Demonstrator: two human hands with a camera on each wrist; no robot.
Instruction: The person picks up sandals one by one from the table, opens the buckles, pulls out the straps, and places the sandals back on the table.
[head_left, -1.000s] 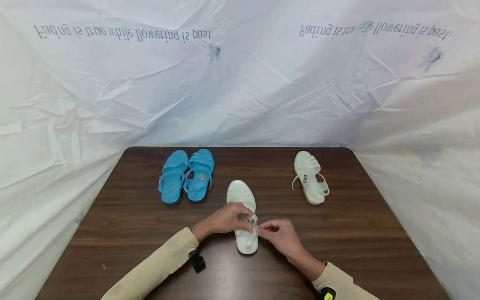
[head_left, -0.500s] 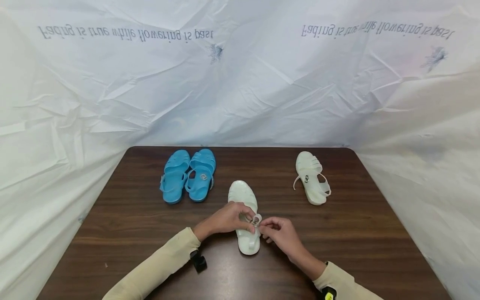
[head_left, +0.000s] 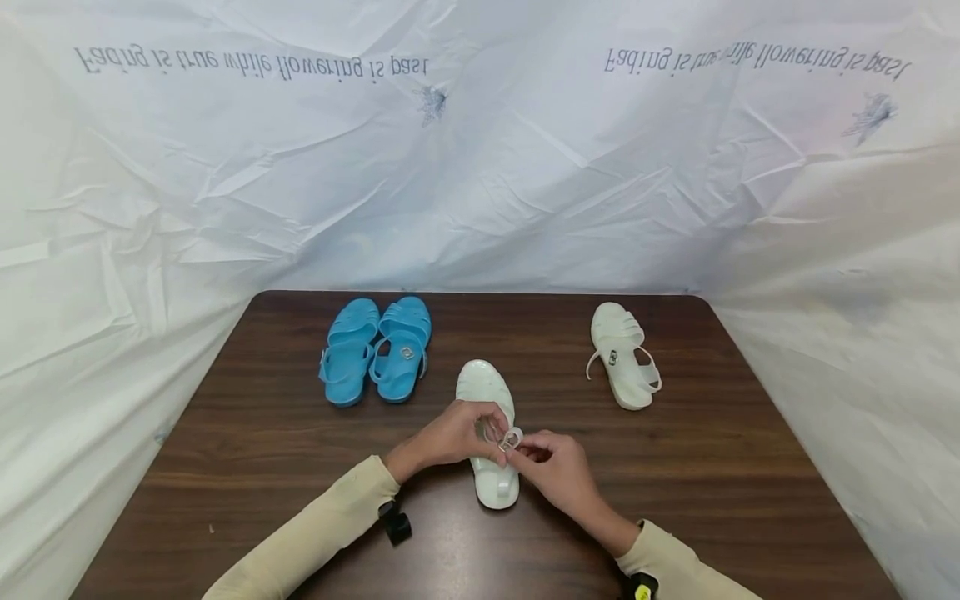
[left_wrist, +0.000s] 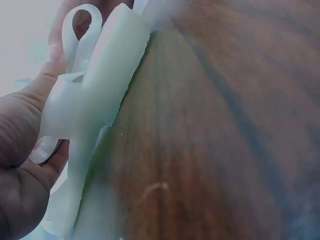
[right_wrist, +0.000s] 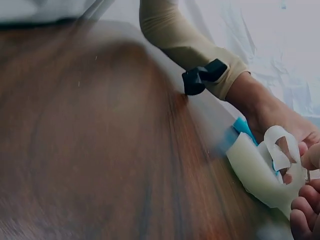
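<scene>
right hand moved closer to left hand, both hands pinching sandal strap

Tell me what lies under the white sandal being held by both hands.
The white sandal lies on the dark wooden table. The left hand and right hand pinch its strap. Whatever lies beneath its sole is hidden.

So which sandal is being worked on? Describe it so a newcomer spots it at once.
On the brown table, three groups of sandals lie: a blue pair far left, a lone white sandal far right. Yours is the white sandal in the near middle, the only one with the left hand and right hand pinching its strap.
</scene>
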